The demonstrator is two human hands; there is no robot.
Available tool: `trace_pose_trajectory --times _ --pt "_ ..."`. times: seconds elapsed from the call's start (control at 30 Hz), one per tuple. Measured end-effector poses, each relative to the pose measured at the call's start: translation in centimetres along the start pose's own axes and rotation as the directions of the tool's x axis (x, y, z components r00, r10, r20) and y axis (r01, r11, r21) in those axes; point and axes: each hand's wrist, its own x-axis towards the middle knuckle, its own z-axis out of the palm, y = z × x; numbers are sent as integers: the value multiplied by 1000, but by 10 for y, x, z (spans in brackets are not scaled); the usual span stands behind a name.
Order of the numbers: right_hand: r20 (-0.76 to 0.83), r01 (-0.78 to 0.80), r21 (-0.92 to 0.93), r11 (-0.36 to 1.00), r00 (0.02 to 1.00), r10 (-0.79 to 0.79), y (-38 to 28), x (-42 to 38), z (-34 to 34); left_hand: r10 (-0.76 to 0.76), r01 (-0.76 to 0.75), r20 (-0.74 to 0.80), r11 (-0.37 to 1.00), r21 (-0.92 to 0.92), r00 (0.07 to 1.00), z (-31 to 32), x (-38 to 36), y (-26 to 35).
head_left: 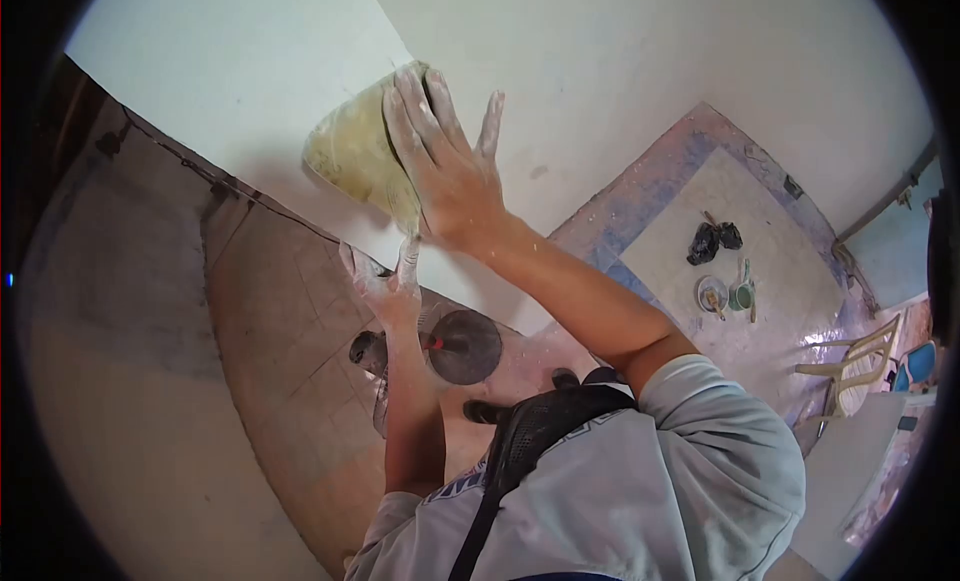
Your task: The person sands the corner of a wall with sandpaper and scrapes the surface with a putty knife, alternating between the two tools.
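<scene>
A yellowish sheet [350, 151], bent and marked with faint print, lies against the white wall [600, 71]. My right hand [445, 166], dusted white, presses the sheet's right side with its fingers stretched out and spread. Lower down, my left hand [385, 281] is at the wall's bottom edge, thumb and fingers apart, its thumb tip close to the sheet's lower corner. White powder coats the left fingers too, and nothing shows in them.
Below stands a fan [465, 346] on the tiled floor. At right, a pale floor sheet [650, 221] bears black bags [705, 243], a round container [712, 296] and a green cup [741, 297]. A plastic chair [865, 366] stands further right.
</scene>
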Motion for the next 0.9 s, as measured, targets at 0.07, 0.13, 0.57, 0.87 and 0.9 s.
trace_pose_trajectory --times 0.07,0.13,0.57,0.87,0.9 --pt "41 34 -53 998 999 -31 12 -15 9 92 -92 4 994 53 996 -2 1 -9" --pt "110 73 -99 992 992 -62 34 -64 20 115 -115 -8 993 22 993 -2 0 -14" --pt "201 90 -109 990 977 -67 39 -31 0 53 -52 -20 999 11 998 0 -2 -2" --pt "175 112 -102 988 980 -93 49 -45 12 33 -36 -29 994 -105 999 2 -2 0" --pt "136 104 -54 993 986 -96 39 -23 5 31 -33 -18 994 -104 999 0 -2 -1"
